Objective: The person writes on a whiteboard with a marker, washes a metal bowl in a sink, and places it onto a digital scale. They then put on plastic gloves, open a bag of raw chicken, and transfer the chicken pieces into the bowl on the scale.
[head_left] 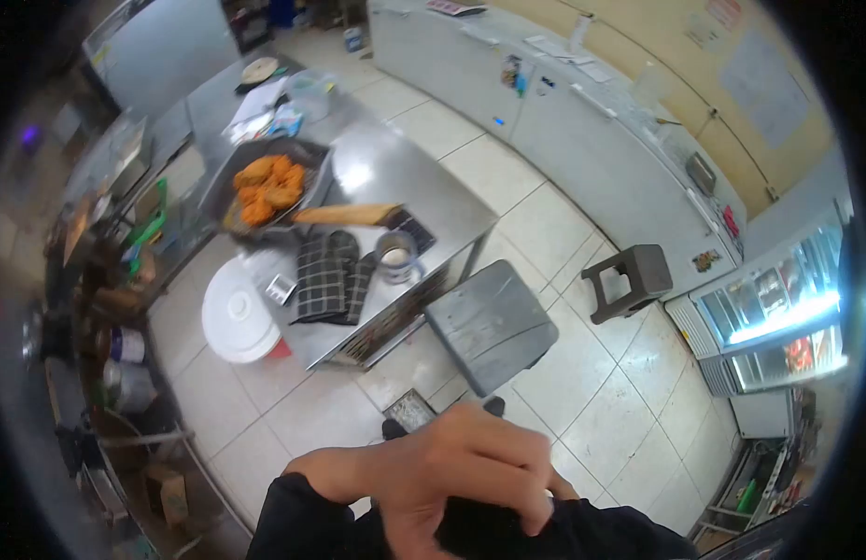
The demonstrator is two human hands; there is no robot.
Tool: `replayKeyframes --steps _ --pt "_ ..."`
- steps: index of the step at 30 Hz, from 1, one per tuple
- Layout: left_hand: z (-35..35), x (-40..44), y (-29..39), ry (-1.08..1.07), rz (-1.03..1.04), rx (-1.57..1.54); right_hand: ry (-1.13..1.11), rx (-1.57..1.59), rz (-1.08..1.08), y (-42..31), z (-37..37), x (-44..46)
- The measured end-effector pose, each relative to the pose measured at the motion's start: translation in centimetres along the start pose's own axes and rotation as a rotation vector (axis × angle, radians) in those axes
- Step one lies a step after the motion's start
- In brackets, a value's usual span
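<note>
Bin [493,327], grey-topped, stood ahead of me, just off near edge of worktop [433,191]. My left hand [465,462] curled, right hand [562,486] mostly hidden behind; I couldn't tell whether either gripped anything. Seemed pause between steps; any reach called for lowering hands.

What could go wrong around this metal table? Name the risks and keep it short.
The mug stands near the edge of the metal table; a bump might knock it off. The orange food lies uncovered, so something could drop onto it. The grey bin beside the table may be bumped in passing.
</note>
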State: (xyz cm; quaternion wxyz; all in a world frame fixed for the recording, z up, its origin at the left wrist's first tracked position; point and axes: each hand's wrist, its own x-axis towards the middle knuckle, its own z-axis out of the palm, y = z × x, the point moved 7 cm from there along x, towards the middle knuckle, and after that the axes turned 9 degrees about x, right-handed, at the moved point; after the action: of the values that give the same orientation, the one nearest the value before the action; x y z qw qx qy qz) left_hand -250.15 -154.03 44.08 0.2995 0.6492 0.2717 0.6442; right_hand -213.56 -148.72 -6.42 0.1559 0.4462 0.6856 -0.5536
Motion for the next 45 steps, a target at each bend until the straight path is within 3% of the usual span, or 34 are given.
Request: replayKeyframes --steps 1,2,3,6,7,9,11,12,13,14,15,16,18,19,21,22,23,25,26,28,30,31,32,33,35,36,37,39,41,43,44,45 --pt "1.2 2.0 -0.6 -0.035 0.020 0.020 -0.035 -0.008 0.027 0.9 -1.3 0.1" --pt "2.5 4.0 -1.1 -0.071 0.042 0.039 -0.011 -0.171 -0.214 -0.1 -2.9 -0.4" --pt "3.8 6.0 -1.6 -0.105 0.063 0.057 -0.038 -0.142 -0.146 2.7 -3.2 1.0" --pt "9.5 11.1 -7.0 -0.138 0.095 -0.008 -0.046 -0.188 -0.329 13.4 -4.9 4.1" --pt "11.7 13.2 -9.2 -0.187 0.057 -0.054 0.000 -0.290 -0.332 18.9 -5.4 5.3" --pt "15.5 17.6 -13.4 -0.270 0.026 -0.124 0.079 -0.370 -0.318 22.4 -10.3 5.2" --pt "18.5 20.8 -19.5 -0.404 -0.233 0.202 0.070 -0.539 -0.205 19.1 -16.2 0.8" --pt "19.4 21.7 -23.3 -0.406 -0.351 0.262 0.109 0.005 0.157 17.2 -21.0 -2.3" --pt "20.3 22.1 -27.9 -0.405 -0.456 0.324 0.136 0.096 0.204 19.4 -22.3 -2.8" --pt "20.6 21.8 -32.6 -0.381 -0.526 0.357 0.126 0.049 0.019 23.2 -22.5 -1.8" --pt "20.4 20.3 -37.5 -0.357 -0.595 0.394 0.117 -0.006 -0.166 26.6 -22.5 -1.3" --pt "19.8 17.6 -42.9 -0.336 -0.650 0.461 0.146 0.010 -0.147 25.9 -24.5 -1.9" --pt "18.0 8.5 -53.3 -0.287 -0.825 0.560 0.195 0.689 0.211 23.7 -28.2 -3.0" --pt "17.0 2.1 -58.3 -0.445 -0.932 0.741 0.214 0.715 0.223 24.5 -28.8 -2.4" --pt "16.2 -9.5 -63.5 -0.626 -1.398 0.677 0.209 0.757 0.221 26.5 -31.1 2.1" --pt "16.5 -14.7 -64.4 -0.657 -1.577 0.536 0.208 0.510 0.189 27.5 -32.5 4.7" --pt "17.2 -19.0 -65.8 -0.644 -1.538 0.243 0.199 0.494 0.183 27.6 -34.1 6.3" --pt "17.0 -32.4 -69.6 -0.175 -2.143 -0.393 0.244 0.093 -0.030 25.8 -38.5 10.5" --pt "16.0 -31.2 -70.5 -0.129 -2.084 -0.331 0.227 0.216 -0.173 27.0 -40.0 12.6" --pt "13.8 -27.4 -72.2 -0.060 -1.920 -0.129 0.202 0.155 -0.175 23.4 -46.4 14.6" --pt "11.3 -22.9 -75.0 -0.014 -1.910 -0.161 0.183 0.097 -0.179 19.5 -52.5 16.6" --pt "9.9 -20.1 -76.5 -0.028 -1.911 -0.184 0.168 0.266 -0.079 18.1 -55.8 17.9" --pt "8.8 -14.7 -76.2 0.199 -1.891 -0.302 0.154 0.422 0.036 17.1 -59.4 19.5" --pt "7.1 -11.6 -78.9 0.224 -1.803 -0.237 0.122 0.356 0.022 16.1 -63.6 22.1" --pt "2.5 -6.5 -83.4 0.252 -1.613 -0.050 -0.045 0.001 -0.441 15.0 -68.4 27.8" --pt "0.3 -3.8 -84.9 0.248 -1.510 0.062 0.025 0.002 -0.237 12.9 -71.4 29.6" --pt "-1.9 -1.0 -85.7 0.407 -1.443 0.041 -0.013 -0.013 -0.238 9.9 -73.4 31.2" --pt "-5.4 2.8 -86.3 0.616 -1.373 0.028 0.025 0.328 0.238 4.8 -77.6 35.0" --pt "-8.7 6.7 -86.8 0.660 -1.221 0.016 -0.020 0.237 0.174 5.5 -80.8 43.1" --pt "-10.7 8.3 -86.6 0.787 -1.211 0.037 -0.264 0.195 0.098 5.6 -83.3 51.7" --pt "-11.7 9.1 -86.4 0.856 -1.206 0.041 -0.231 0.331 0.152 8.5 -84.6 57.3" --pt "-12.3 8.4 -86.3 1.003 -1.265 0.053 -0.251 0.315 0.145 4.4 -86.9 59.4"
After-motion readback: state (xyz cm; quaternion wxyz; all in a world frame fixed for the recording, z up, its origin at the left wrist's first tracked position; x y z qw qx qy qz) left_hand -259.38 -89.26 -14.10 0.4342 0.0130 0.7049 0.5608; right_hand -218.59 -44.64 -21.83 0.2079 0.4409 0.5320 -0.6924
